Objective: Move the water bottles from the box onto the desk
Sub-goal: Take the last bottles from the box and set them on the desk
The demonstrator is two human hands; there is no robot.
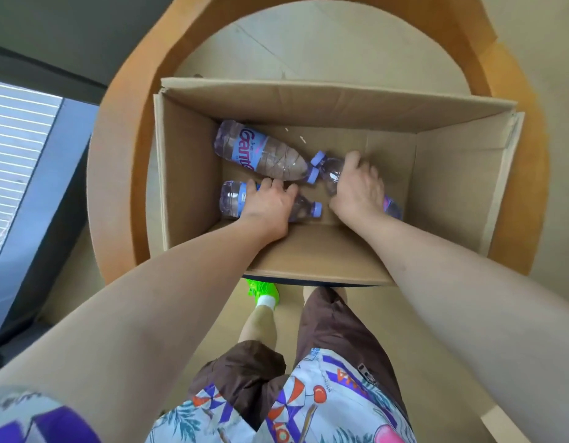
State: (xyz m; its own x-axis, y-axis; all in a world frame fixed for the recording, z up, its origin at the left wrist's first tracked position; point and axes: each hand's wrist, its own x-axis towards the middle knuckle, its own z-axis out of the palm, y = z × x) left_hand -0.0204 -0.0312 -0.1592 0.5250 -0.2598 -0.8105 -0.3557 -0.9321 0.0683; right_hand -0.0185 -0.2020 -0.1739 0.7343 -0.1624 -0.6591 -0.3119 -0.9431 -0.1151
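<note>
— While both arms reach down into the box (308,260), the left hand (270,207) curls over the near-left bottle (232,199).
— And the right hand (356,187) wraps a bottle on the right (331,169); a third bottle (260,151) lies loose, far-left.

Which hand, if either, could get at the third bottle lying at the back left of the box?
Probably neither right now: the left hand and right hand each grip a bottle. The labelled bottle lies uncovered in the open box, so a freed left hand likely could.
</note>
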